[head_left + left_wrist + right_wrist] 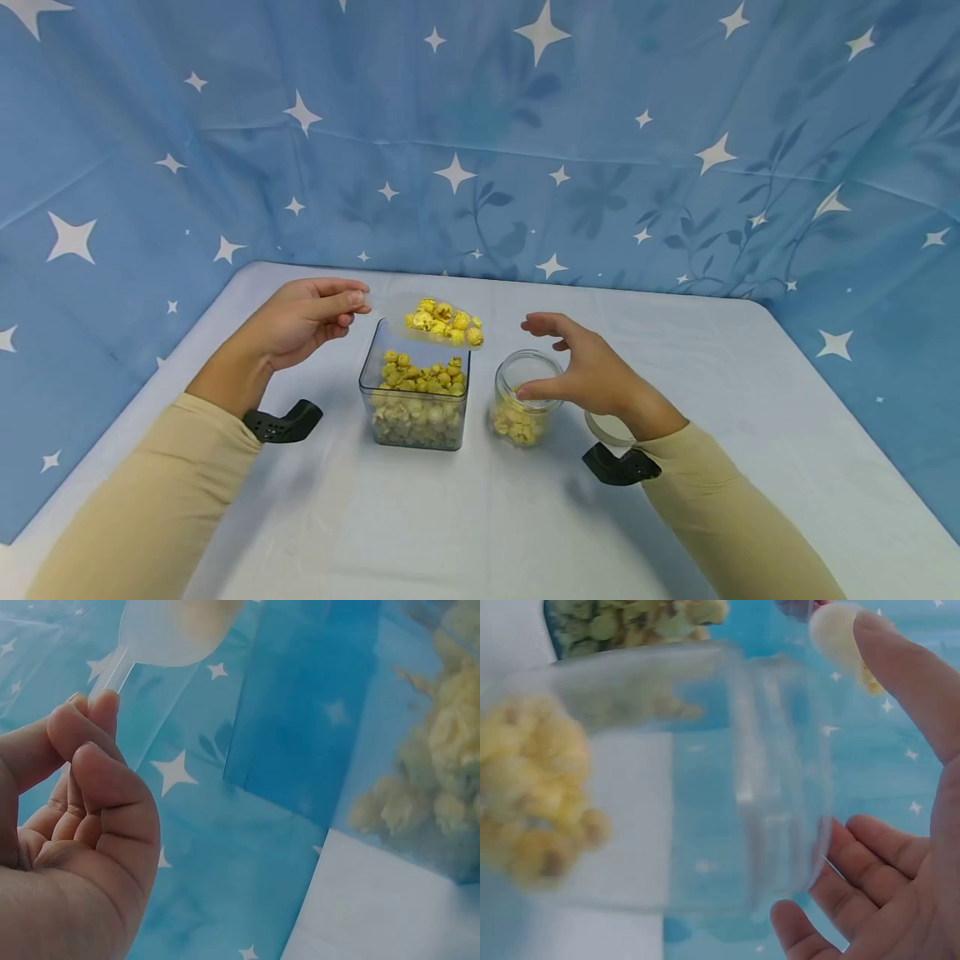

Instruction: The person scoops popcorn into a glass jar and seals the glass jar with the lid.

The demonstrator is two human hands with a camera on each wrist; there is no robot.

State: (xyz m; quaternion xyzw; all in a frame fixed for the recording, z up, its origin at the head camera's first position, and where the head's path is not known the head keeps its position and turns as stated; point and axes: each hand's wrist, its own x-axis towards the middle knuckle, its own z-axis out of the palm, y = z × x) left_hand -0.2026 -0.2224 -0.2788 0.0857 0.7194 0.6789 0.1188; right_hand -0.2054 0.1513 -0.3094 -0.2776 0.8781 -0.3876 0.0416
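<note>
My left hand [300,323] pinches the thin handle of a translucent scoop [154,634] between thumb and fingers. Yellow popcorn [444,323] fills the scoop, which is held over the far part of a clear square container [414,392]. That container holds a layer of popcorn at its bottom. To its right stands a lidless clear jar [527,356] with some popcorn inside. My right hand [596,373] is at the jar's mouth, thumb overlapping the rim in the head view and fingers spread beyond it. In the right wrist view, this hand's fingers are close to the jar's rim.
A round lid [613,428] lies on the white table [420,517] just right of the jar, partly hidden by my right wrist. A blue curtain [480,117] with white stars hangs behind the table. Both wrists wear black bands [283,423].
</note>
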